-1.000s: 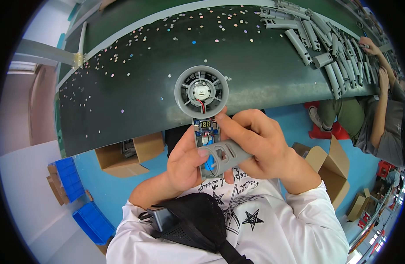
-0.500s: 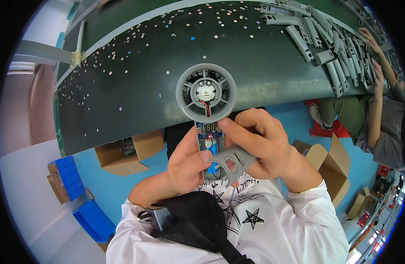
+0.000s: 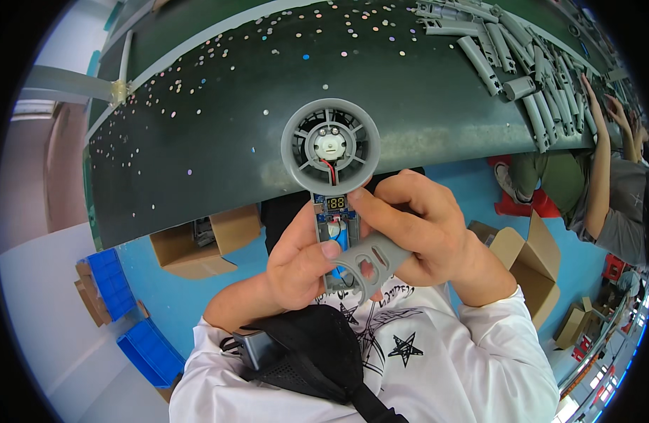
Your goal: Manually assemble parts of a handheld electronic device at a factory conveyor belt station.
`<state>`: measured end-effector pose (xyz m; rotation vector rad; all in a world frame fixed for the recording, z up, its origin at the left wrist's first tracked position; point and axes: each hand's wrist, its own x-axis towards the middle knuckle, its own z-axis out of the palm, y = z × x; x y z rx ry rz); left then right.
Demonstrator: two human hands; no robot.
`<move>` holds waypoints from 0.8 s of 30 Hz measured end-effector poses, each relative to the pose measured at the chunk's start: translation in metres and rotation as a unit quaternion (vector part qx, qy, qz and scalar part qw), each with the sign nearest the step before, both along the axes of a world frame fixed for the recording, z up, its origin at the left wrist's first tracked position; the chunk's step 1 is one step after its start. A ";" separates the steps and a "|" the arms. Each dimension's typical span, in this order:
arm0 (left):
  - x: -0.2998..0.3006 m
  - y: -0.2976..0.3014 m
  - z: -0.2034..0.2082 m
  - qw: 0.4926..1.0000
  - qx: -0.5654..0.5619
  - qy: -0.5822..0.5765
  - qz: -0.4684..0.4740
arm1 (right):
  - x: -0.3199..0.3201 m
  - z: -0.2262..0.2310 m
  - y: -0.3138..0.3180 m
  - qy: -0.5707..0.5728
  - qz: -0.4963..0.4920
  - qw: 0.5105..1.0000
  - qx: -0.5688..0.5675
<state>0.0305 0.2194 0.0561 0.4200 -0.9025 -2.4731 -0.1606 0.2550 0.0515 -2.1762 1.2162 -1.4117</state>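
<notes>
A grey handheld fan (image 3: 367,163) is held upright between my hands at the table's near edge. Its round head shows a white motor with red and black wires. Below it, the opened handle bares a blue circuit board with a small digit display (image 3: 336,204) and a blue battery (image 3: 343,238). My left hand (image 3: 300,261) is closed round the handle's left side, thumb across its front. My right hand (image 3: 427,233) grips a curved grey handle cover (image 3: 378,258) with slots, tilted over the handle's lower part. Its index fingertip touches the handle just under the head.
Many small round discs (image 3: 305,57) lie scattered over the dark table (image 3: 219,151). Grey handle shells (image 3: 480,65) are heaped at the far right, beside a co-worker's hands (image 3: 598,113). Cardboard boxes (image 3: 543,247) and blue bins (image 3: 152,352) stand on the floor.
The cover has shifted very slightly against the handle; both my hands keep their grip. At the right, the co-worker's hands have moved lower, toward the heap's near side.
</notes>
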 end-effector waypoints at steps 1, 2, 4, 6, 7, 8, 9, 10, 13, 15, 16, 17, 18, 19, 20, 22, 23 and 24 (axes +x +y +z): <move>-0.001 0.002 0.003 1.000 -0.003 -0.018 0.022 | 0.000 0.000 0.000 -0.008 0.004 1.000 0.008; -0.002 0.004 0.004 0.998 -0.006 -0.036 0.044 | 0.000 0.000 0.000 -0.015 0.008 1.000 0.016; -0.001 0.002 0.001 0.999 0.000 -0.022 0.032 | 0.000 0.000 0.000 -0.004 0.001 1.000 0.017; -0.002 0.000 0.000 1.000 0.005 -0.010 0.023 | 0.000 0.002 0.000 0.006 -0.004 1.000 0.017; -0.002 0.000 -0.001 1.000 0.003 -0.011 0.020 | 0.000 0.004 0.000 0.005 -0.001 0.999 0.033; -0.002 -0.001 -0.001 1.000 0.001 -0.012 0.017 | -0.001 0.006 0.000 0.004 0.001 0.999 0.049; -0.002 -0.001 -0.002 1.000 0.001 -0.012 0.017 | -0.004 0.010 0.000 0.005 0.001 0.999 0.049; -0.001 -0.002 -0.002 1.000 0.005 -0.008 0.011 | -0.009 0.016 -0.001 0.042 0.019 0.996 0.078; -0.004 -0.003 -0.008 1.000 -0.005 0.025 -0.001 | -0.017 0.018 -0.002 0.093 0.029 0.990 0.105; -0.005 -0.004 -0.016 0.998 -0.023 0.048 -0.015 | -0.018 0.015 -0.002 0.105 0.022 0.989 0.103; -0.006 -0.004 -0.015 0.998 -0.024 0.048 -0.014 | -0.017 0.011 -0.001 0.056 0.013 0.991 0.118; -0.008 -0.004 -0.016 0.998 -0.009 0.055 0.006 | -0.016 0.008 0.000 0.009 0.004 0.991 0.132; -0.010 -0.004 -0.016 0.998 0.005 0.062 0.027 | -0.016 0.006 0.004 0.011 0.004 0.991 0.131; -0.012 -0.007 -0.018 0.996 -0.004 0.081 0.040 | -0.015 0.005 0.013 -0.179 -0.015 0.962 0.208; -0.012 -0.007 -0.020 0.996 -0.005 0.081 0.042 | -0.013 0.005 0.019 -0.362 -0.031 0.890 0.276; -0.012 -0.007 -0.023 0.996 -0.005 0.060 0.069 | -0.011 0.008 0.021 -0.415 -0.022 0.859 0.301; -0.013 -0.006 -0.023 0.995 -0.009 0.057 0.080 | -0.011 0.006 0.021 -0.290 -0.048 0.914 0.279; -0.012 -0.006 -0.026 0.995 -0.009 0.057 0.079 | -0.011 0.003 0.022 -0.159 -0.073 0.952 0.251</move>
